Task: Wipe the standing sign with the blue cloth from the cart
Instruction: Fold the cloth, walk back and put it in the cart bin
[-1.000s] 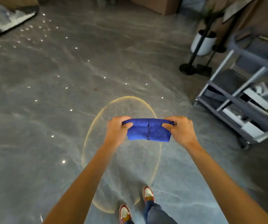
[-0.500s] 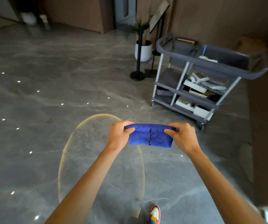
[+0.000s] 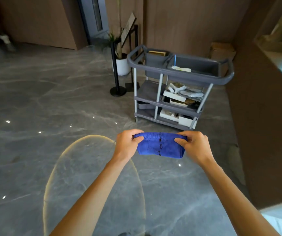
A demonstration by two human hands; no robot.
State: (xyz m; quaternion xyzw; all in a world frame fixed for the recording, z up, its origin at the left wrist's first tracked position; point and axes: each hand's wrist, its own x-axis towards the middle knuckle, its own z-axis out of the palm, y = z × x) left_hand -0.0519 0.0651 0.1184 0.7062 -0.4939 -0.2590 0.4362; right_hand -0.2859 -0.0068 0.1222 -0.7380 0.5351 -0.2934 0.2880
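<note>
A folded blue cloth (image 3: pixel 160 145) with a few dark specks is stretched between both hands in front of me. My left hand (image 3: pixel 126 144) pinches its left end and my right hand (image 3: pixel 195 145) pinches its right end. The standing sign (image 3: pixel 128 29), a tilted board on a black post, stands behind the grey three-shelf cart (image 3: pixel 179 77), near the wall. Its square base (image 3: pixel 132 86) rests on the floor left of the cart.
A black pole with a round base (image 3: pixel 117 91) stands left of the cart, beside a plant in a white pot (image 3: pixel 122 65). The cart shelves hold boxes and bagged items. A brown wall rises on the right. Grey marble floor spreads to the left.
The view has lifted and turned toward the cart and sign, which now sit more central. Both hands keep hold of the cloth ends.
</note>
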